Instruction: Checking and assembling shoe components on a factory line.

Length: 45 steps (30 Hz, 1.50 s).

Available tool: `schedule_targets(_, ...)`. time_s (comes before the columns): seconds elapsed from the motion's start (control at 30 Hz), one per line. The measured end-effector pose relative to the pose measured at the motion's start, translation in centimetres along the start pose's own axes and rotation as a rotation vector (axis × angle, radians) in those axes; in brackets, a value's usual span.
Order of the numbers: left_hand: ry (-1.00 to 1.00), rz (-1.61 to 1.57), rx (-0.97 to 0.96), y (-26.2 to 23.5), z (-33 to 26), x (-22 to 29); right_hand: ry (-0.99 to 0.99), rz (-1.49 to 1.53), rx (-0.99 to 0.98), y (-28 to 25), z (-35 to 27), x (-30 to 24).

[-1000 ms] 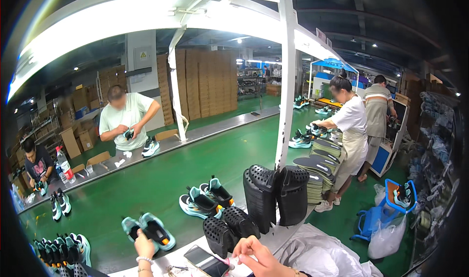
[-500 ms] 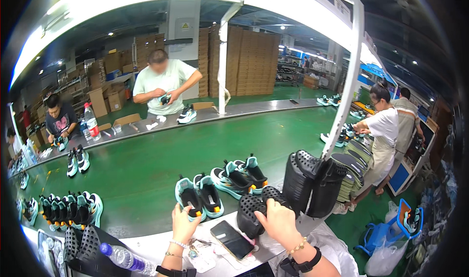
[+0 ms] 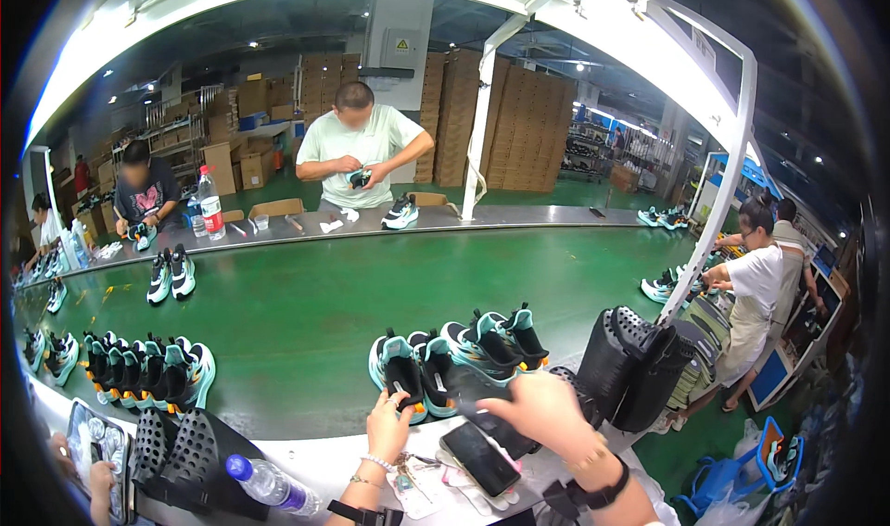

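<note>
Teal and black, a pair of sneakers (image 3: pixel 400 378) stands at six o'clock on the green belt (image 3: pixel 519 285), orange marks at the heels. At the heel of the left shoe, the left hand (image 3: pixel 389 430) sets its fingers; whether they are clamped on it or merely touching, I cannot tell. Toward five o'clock the right hand (image 3: pixel 542 417) reaches over a blurred dark piece (image 3: pixel 477 387) just beside the right shoe; blur hides whether its fingers are apart or together. A second sneaker pair (image 3: pixel 496 345) stands just beyond, toward one o'clock of the first.

Labels and print are scattered about. On the white desk (image 3: pixel 320 452), below the left hand, lies a pale card (image 3: pixel 419 496) with print too small to make out, beside a black phone (image 3: pixel 480 458). At seven o'clock a clear bottle (image 3: pixel 273 484) with a purple cap wears a purple-blue label band. Near nine o'clock, across the belt, a red-capped bottle (image 3: pixel 211 215) carries a red label with pale lettering. Almost at twelve, a yellow triangular warning sign (image 3: pixel 401 46) marks a grey box. Black perforated forms (image 3: pixel 640 368) stand at four o'clock.
</note>
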<state>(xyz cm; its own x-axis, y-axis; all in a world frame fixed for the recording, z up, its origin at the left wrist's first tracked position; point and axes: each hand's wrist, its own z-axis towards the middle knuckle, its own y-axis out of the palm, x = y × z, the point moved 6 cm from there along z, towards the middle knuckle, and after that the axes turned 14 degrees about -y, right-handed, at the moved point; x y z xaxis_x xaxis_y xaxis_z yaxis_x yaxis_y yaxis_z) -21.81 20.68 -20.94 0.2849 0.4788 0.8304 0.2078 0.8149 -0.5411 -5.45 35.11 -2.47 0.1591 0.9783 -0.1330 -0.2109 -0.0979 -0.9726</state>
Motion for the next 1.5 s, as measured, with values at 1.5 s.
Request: schedule_targets(1.5, 0.252, 0.418, 0.108, 2.2, -0.6, 3.9, 0.302, 0.046, 0.348, 4.2, -11.4, 12.4)
